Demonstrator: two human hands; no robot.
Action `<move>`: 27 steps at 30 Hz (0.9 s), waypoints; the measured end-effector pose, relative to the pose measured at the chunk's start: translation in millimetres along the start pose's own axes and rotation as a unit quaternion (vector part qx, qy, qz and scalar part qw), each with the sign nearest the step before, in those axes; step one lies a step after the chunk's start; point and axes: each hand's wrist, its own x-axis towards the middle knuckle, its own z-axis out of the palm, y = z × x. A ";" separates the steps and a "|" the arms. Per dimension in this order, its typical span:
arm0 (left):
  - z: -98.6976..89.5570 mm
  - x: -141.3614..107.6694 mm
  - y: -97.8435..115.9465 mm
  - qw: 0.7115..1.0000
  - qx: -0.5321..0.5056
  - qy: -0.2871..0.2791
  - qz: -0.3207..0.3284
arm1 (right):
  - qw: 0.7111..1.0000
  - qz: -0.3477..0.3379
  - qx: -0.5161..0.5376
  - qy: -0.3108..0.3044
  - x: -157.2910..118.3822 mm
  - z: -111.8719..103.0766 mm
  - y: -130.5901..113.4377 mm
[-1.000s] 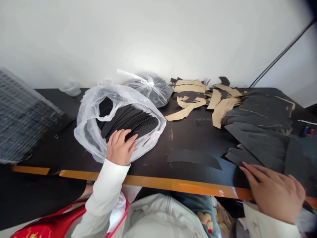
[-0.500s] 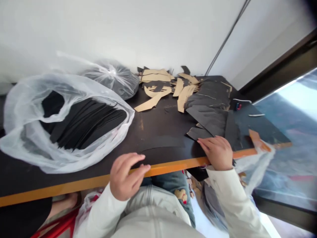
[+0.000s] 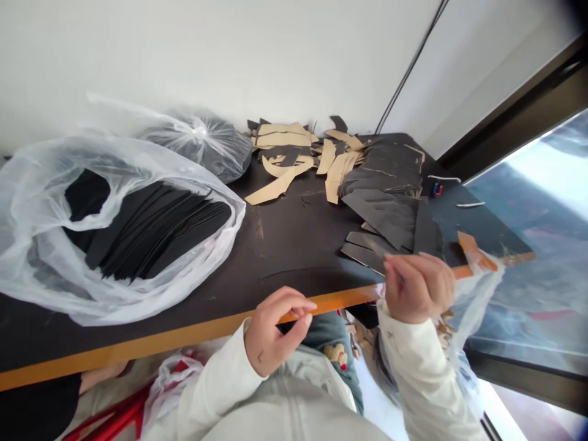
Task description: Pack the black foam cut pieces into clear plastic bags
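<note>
My left hand [image 3: 280, 331] is just off the table's front edge, holding nothing; its thumb and curled fingers are slightly apart. My right hand [image 3: 418, 286] is closed above the table edge. A thin, blurred thing [image 3: 378, 247] juts up and left from its fingers, too smeared to name. Beside that hand lie flat black cut pieces [image 3: 362, 250], by a fanned stack of black sheet pieces [image 3: 383, 214]. To the left, an open clear plastic bag [image 3: 202, 278] contains many black strips [image 3: 156, 229].
A tied plastic bag [image 3: 197, 138] stands by the wall. Tan and black offcuts [image 3: 285, 138] lie at the back of the dark table [image 3: 294, 233]. Tape [image 3: 473, 248] fixes another plastic bag [image 3: 482, 306] to the right edge. Someone's leg [image 3: 101, 375] shows at lower left.
My left hand has moved right, its thumb and fingers closer together. My right hand has shifted right and curled shut, away from the black piece. More of the black pieces' front ends shows.
</note>
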 end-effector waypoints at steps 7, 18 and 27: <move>-7.5 6.1 -10.1 0.885 -0.315 0.063 -0.337 | 0.979 -0.137 0.131 -0.070 -2.0 -2.9 -60.5; -19.7 1.2 -13.6 0.957 -0.141 0.055 -0.247 | 0.936 0.026 0.317 -0.152 2.2 5.7 -110.1; -22.3 -4.3 -16.2 0.992 0.118 0.048 -0.013 | 0.871 0.169 0.428 -0.175 6.8 5.4 -134.2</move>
